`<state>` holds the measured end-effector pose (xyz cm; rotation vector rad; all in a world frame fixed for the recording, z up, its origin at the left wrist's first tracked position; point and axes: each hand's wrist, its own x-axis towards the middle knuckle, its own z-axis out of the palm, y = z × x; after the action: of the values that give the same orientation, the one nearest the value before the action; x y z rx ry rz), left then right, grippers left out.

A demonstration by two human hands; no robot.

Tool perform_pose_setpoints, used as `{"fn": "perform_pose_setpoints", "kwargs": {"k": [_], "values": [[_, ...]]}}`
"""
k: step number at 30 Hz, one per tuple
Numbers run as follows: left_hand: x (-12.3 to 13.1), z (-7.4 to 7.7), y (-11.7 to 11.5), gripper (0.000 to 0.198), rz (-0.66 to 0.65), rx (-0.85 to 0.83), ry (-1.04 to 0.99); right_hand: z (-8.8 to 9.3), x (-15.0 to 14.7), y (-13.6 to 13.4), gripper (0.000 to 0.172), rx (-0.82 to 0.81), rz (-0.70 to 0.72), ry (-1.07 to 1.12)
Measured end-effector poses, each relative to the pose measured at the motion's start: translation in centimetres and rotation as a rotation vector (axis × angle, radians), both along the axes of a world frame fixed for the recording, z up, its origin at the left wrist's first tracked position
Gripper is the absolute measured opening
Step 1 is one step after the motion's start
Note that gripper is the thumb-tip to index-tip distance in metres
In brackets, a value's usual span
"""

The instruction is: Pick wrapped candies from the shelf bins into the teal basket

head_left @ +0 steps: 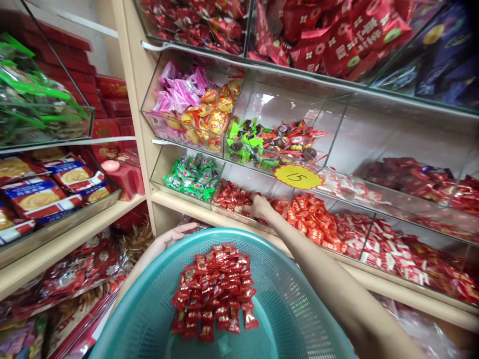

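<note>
A teal plastic basket (123, 299) with perforated walls fills the lower middle, and a heap of small red-wrapped candies (217, 289) lies inside it. My left arm curves around the basket's left side; my left hand (172, 238) rests against the outside of its far rim, fingers extended and partly hidden. Beyond the basket, my right hand (259, 207) reaches into a low clear bin of red-wrapped candies (230, 197). Its fingers are curled among the candies, and the fingertips are partly hidden.
Beside that bin are green-wrapped candies (194, 174) on the left and orange-red packets (312, 217) on the right. A yellow price tag (298, 176) marked 15 hangs above. Clear shelf bins rise overhead. Packaged biscuits (35, 194) stand on the left shelf.
</note>
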<state>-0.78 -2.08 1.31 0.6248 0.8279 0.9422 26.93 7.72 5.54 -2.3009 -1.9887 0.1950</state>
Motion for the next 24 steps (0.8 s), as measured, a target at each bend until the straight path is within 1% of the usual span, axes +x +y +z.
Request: {"fn": "perform_pose_setpoints", "kwargs": {"k": [5, 7, 12, 14, 16, 17, 18, 20, 21, 22, 24], "values": [[0.4, 0.0, 0.1, 0.035, 0.052, -0.018, -0.026, -0.3, -1.1, 0.3, 0.052, -0.067, -0.032, 0.025], [0.6, 0.0, 0.1, 0.035, 0.074, -0.025, -0.038, -0.4, -1.2, 0.4, 0.054, -0.069, -0.048, 0.035], [0.6, 0.2, 0.0, 0.035, 0.103, -0.040, -0.063, -0.4, -0.6, 0.3, 0.042, -0.016, -0.075, 0.080], [0.5, 0.2, 0.1, 0.035, 0.101, -0.044, -0.070, -0.1, -0.2, 0.0, 0.037, 0.036, -0.069, 0.097], [0.5, 0.1, 0.1, 0.036, 0.094, -0.046, -0.073, 0.3, 0.3, -0.6, 0.032, 0.127, -0.036, 0.157], [0.4, 0.1, 0.2, 0.036, 0.088, -0.046, -0.073, 0.6, 0.4, -1.1, 0.030, 0.188, -0.005, 0.248], [0.4, 0.0, 0.2, 0.036, 0.081, -0.046, -0.073, 0.9, 0.5, -1.7, 0.028, 0.246, 0.031, 0.393], [0.3, -0.2, 0.2, 0.037, 0.064, -0.046, -0.071, 1.5, 0.6, -3.2, 0.029, 0.304, 0.101, 0.803], [0.2, -0.3, 0.2, 0.037, 0.055, -0.045, -0.069, 1.8, 0.5, -4.1, 0.031, 0.279, 0.124, 1.027], [0.2, -0.3, 0.2, 0.037, 0.046, -0.043, -0.066, 2.0, 0.4, -5.0, 0.033, 0.215, 0.132, 1.226], [0.1, -0.4, 0.2, 0.038, 0.030, -0.035, -0.055, 2.2, 0.2, -6.7, 0.031, 0.046, 0.138, 1.541]]}}
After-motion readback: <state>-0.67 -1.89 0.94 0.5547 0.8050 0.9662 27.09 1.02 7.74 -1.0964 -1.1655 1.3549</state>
